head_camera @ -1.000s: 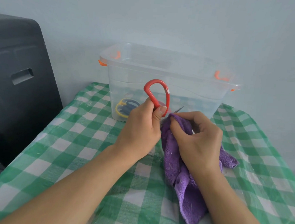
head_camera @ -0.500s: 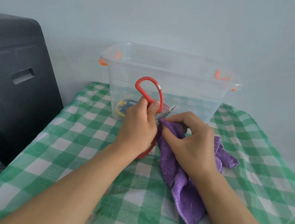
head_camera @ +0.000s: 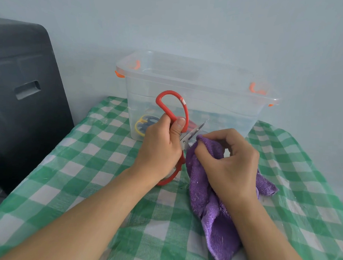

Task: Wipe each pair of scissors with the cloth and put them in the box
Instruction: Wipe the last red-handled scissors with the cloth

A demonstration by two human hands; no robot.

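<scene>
- A black cabinet (head_camera: 20, 95) with a recessed handle slot stands at the far left, beside the table; its lower part runs out of view.
- A green-and-white checked tablecloth (head_camera: 82, 165) covers the table; it lies flat under both forearms and reaches back to the pale wall.
- A clear plastic box (head_camera: 197, 103) with orange latches sits at the back of the cloth, near the wall, with no lid on it; through its front wall yellow-and-blue scissors (head_camera: 145, 124) show on the floor of the box at the left; something red lies behind them, too blurred to name.
- The left hand (head_camera: 160, 147) is curled round the red-handled scissors (head_camera: 172, 108); thumb and fingers grasp them where the handles meet; one red loop stands up in front of the box, the other pokes out below the hand, just above the cloth.
- The blades (head_camera: 194, 131) are together and point up and to the right, toward the box wall; their lower part meets the purple cloth (head_camera: 212, 210), while the tip is bare.
- The right hand (head_camera: 230, 162) pinches the purple cloth between thumb and bent fingers, just beside the blades; the rest of the cloth hangs down from the hand and lies crumpled on the tablecloth, one corner spreading out to the right.
</scene>
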